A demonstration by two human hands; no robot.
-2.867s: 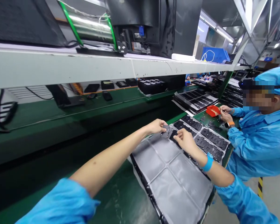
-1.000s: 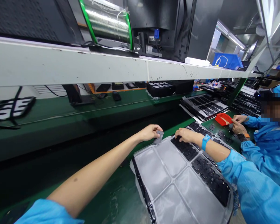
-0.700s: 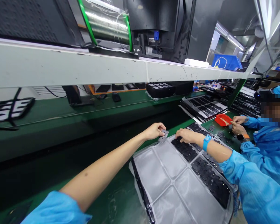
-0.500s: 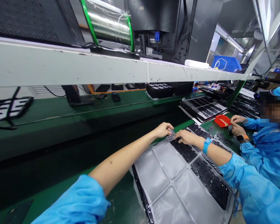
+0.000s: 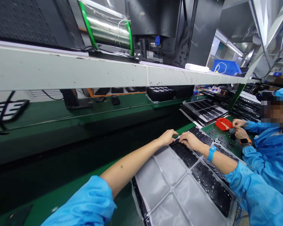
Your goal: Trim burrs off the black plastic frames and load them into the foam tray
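My left hand (image 5: 168, 137) reaches to the far left corner of a tray with clear grey compartments (image 5: 163, 161). Its finger and thumb close on the edge of a small flat dark part (image 5: 176, 138), mostly hidden between my hands. Opposite, my right hand (image 5: 189, 140) has bent fingers on the same part, at the end of a row of flat black parts (image 5: 185, 153). These overlap in their compartment and look like small circuit boards. Another filled compartment (image 5: 212, 185) lies nearer me; the left-hand compartments show bare film. A blue band (image 5: 212, 153) circles my right wrist.
At the right, a co-worker's hands (image 5: 239, 128) work beside a red box (image 5: 223, 124), near loose dark parts (image 5: 223, 139). Stacked trays (image 5: 204, 110) stand behind. A white shelf edge (image 5: 108, 73) crosses above the green bench, carrying a wire spool (image 5: 108, 30).
The flat dark part between my hands has come down to the row's far end and shows less. Both hands have shifted slightly right and closer together. The view has tilted a little.
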